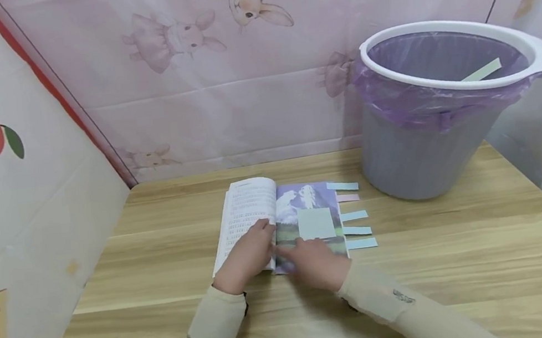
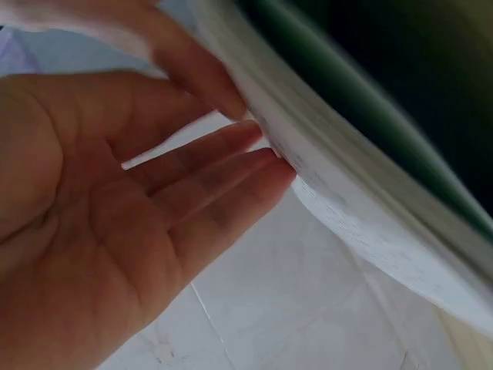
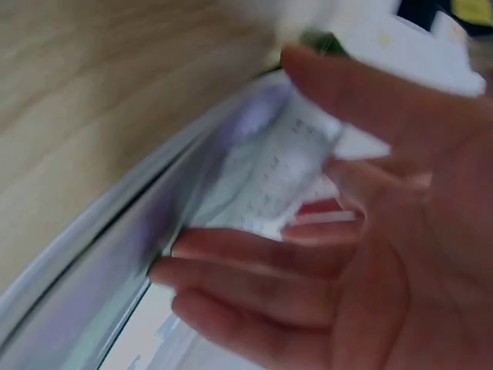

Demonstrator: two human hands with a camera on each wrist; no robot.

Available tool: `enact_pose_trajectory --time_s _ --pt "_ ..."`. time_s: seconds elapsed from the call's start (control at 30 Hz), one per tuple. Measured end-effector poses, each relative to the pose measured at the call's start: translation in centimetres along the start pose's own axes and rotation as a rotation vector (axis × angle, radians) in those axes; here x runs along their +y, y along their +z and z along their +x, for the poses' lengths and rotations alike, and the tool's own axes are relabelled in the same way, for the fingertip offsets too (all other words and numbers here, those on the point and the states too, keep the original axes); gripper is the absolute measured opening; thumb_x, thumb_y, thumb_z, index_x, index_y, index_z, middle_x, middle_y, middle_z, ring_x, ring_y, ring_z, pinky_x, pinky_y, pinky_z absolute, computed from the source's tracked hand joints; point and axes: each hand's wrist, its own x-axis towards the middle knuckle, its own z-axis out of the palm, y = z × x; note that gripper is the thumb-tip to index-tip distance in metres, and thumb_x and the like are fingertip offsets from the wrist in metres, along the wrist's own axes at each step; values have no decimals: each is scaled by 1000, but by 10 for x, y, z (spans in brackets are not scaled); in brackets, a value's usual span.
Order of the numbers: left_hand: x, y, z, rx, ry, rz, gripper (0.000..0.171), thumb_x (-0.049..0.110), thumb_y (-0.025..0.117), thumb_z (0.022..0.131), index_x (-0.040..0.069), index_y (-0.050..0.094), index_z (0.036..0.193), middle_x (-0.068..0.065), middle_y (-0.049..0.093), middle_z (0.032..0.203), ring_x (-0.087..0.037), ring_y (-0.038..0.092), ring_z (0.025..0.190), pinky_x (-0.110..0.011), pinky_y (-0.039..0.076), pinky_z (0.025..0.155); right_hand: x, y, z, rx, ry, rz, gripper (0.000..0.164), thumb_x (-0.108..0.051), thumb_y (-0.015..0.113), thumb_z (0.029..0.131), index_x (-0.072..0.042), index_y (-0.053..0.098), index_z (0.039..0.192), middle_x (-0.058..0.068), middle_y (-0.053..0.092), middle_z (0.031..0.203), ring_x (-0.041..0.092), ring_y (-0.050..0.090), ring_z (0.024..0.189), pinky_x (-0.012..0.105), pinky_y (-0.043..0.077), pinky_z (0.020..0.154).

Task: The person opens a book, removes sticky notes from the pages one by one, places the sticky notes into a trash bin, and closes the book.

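Observation:
An open book [image 1: 248,210] lies on the table, its left pages printed and curving up at the spine. On the right is a coloured picture page [image 1: 288,234] in purple and green, with a pale green square sticky note [image 1: 316,223] on it. My left hand [image 1: 245,254] rests along the left pages near the spine; its fingers [image 2: 223,200] look straight against the paper in the left wrist view. My right hand [image 1: 320,261] touches the picture page below the note, its fingers [image 3: 254,289] extended in the blurred right wrist view.
Several blue strips [image 1: 354,216] and one pink strip [image 1: 348,197] stick out from the book's right edge. A grey bin [image 1: 406,148] with a purple liner stands at the back right of the wooden table [image 1: 159,248], a pale green strip [image 1: 483,70] inside it.

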Motion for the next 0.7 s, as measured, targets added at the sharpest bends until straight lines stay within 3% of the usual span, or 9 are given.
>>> enact_pose_trajectory --time_s 0.1,0.2,0.37,0.47,0.57,0.63,0.7 --pt "1 5 1 19 -4 35 29 -10 61 84 -12 58 113 -27 57 111 -36 61 98 -43 52 84 4 -6 -11 -114 4 73 65 -18 72 83 -17 47 143 29 60 113 37 63 97 45 53 79" --pt "4 12 2 4 -14 65 26 -2 64 87 -5 62 113 -23 54 100 -32 57 85 -42 53 71 6 -14 -24 -206 33 110 66 -21 75 82 0 47 139 34 45 136 39 52 121 45 45 98" --pt "17 22 7 -66 -76 107 34 15 73 85 11 67 118 -20 48 101 -30 49 84 -39 48 57 15 -15 -35 -213 27 133 59 -21 70 87 11 49 132 30 41 142 37 47 127 44 39 104" --pt "22 25 8 -53 -99 148 37 17 76 82 13 68 118 -20 48 101 -31 49 86 -38 48 56 23 -17 -38 -120 -24 130 39 -16 67 88 9 61 118 22 57 125 32 58 111 40 47 94" --pt "25 26 7 -46 -110 191 37 19 76 82 14 69 118 -19 49 100 -33 50 90 -38 48 56 32 -19 -40 82 -73 41 17 -11 71 85 -1 70 98 11 59 101 26 55 92 36 48 79" --pt "26 27 6 -48 -117 215 37 19 77 81 15 69 118 -19 49 101 -35 51 93 -39 49 58 36 -18 -40 208 -82 -48 11 -12 76 81 -7 71 89 9 56 97 27 51 92 38 45 75" --pt "27 27 6 -42 -119 246 37 21 77 81 16 70 117 -20 49 102 -38 52 97 -41 51 61 39 -16 -39 274 -72 -135 14 -14 79 78 -8 73 89 14 57 108 33 51 104 44 46 81"
